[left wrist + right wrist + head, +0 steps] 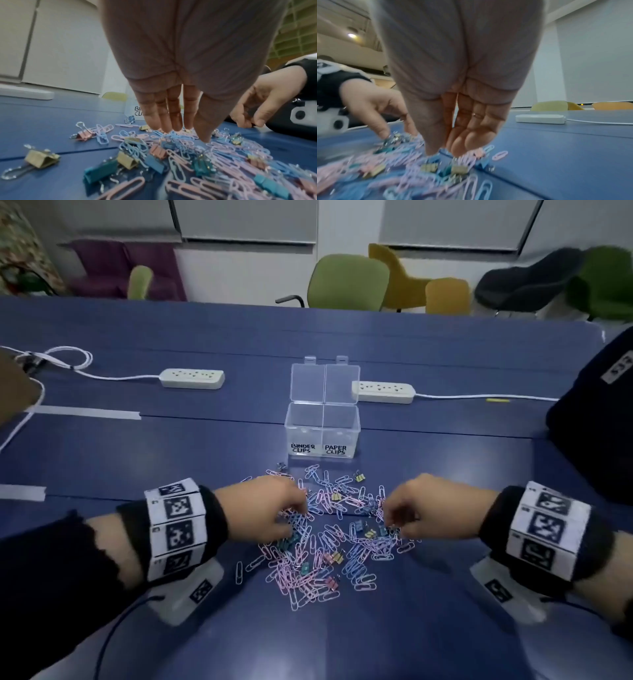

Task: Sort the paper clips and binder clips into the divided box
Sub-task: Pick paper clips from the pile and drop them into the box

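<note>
My left hand's fingers [169, 119] reach straight down into the pile [325, 529]; my right hand's [471, 140] curl over it, grip unclear. I'd pinch one kind only, since the box [322, 428] beyond the pile stands empty on the table [205, 440].
</note>
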Demonstrator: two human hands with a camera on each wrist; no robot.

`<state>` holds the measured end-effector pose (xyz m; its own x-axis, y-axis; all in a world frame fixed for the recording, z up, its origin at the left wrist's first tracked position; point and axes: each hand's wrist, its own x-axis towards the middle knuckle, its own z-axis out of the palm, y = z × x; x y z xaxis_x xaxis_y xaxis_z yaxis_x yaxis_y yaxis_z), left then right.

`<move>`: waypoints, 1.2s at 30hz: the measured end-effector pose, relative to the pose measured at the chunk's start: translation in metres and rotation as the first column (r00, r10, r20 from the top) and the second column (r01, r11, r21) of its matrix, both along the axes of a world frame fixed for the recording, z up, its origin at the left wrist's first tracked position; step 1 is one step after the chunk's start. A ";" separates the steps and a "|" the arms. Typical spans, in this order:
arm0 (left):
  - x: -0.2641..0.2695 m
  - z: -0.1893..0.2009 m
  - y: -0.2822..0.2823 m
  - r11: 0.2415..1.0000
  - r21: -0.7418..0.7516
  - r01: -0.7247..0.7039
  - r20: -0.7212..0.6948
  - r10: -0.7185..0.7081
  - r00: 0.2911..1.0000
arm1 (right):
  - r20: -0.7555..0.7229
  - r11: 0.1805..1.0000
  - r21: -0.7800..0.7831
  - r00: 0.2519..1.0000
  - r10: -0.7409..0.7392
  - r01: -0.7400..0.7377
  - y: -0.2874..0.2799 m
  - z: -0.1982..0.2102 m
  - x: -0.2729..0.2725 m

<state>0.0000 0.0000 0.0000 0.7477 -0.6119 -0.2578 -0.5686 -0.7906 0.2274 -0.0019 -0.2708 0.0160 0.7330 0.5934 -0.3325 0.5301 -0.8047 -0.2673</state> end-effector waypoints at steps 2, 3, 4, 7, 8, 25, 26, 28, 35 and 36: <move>0.001 -0.004 -0.004 0.999 0.034 -0.042 -0.005 0.043 0.999 | 0.015 1.000 -0.016 1.000 0.008 -0.008 0.006 -0.006 -0.007; 0.002 -0.008 -0.006 0.997 0.048 -0.056 -0.010 0.057 0.998 | 0.022 1.000 -0.015 0.999 0.027 -0.027 0.009 -0.010 -0.010; 0.001 -0.008 -0.010 0.996 0.049 -0.072 -0.014 0.073 0.997 | 0.036 0.999 -0.007 0.998 0.054 -0.054 0.015 -0.014 -0.015; 0.006 -0.010 -0.018 0.994 0.060 -0.089 -0.029 0.091 0.995 | 0.041 0.996 -0.052 0.996 0.079 -0.076 0.024 -0.019 -0.018; 0.007 -0.009 -0.020 0.994 0.057 -0.090 -0.019 0.091 0.996 | 0.058 0.994 -0.076 0.995 0.084 -0.080 0.026 -0.019 -0.019; -0.003 0.001 -0.032 0.962 -0.105 -0.252 -0.022 0.251 0.968 | 0.182 0.993 0.081 0.978 -0.103 0.090 0.039 -0.019 -0.031; -0.003 0.003 -0.030 0.948 -0.151 -0.278 -0.028 0.277 0.960 | 0.183 0.987 0.107 0.973 -0.137 0.119 0.037 -0.018 -0.032; -0.004 0.006 -0.025 0.909 -0.250 -0.333 -0.062 0.329 0.942 | 0.167 0.964 0.174 0.958 -0.232 0.203 0.032 -0.019 -0.035; -0.015 0.000 -0.009 0.321 -0.606 -0.727 -0.655 0.317 0.686 | -0.473 0.304 0.649 0.683 -0.556 0.697 0.015 -0.030 -0.043; -0.018 -0.001 -0.008 0.199 -0.596 -0.778 -0.736 0.252 0.628 | -0.619 0.132 0.649 0.621 -0.481 0.749 0.016 -0.029 -0.047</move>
<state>-0.0179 -0.0076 -0.0008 0.9467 -0.1775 -0.2687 0.2573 -0.0848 0.9626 -0.0488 -0.2552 -0.0131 0.9763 0.0141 -0.2159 -0.2124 -0.1292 -0.9686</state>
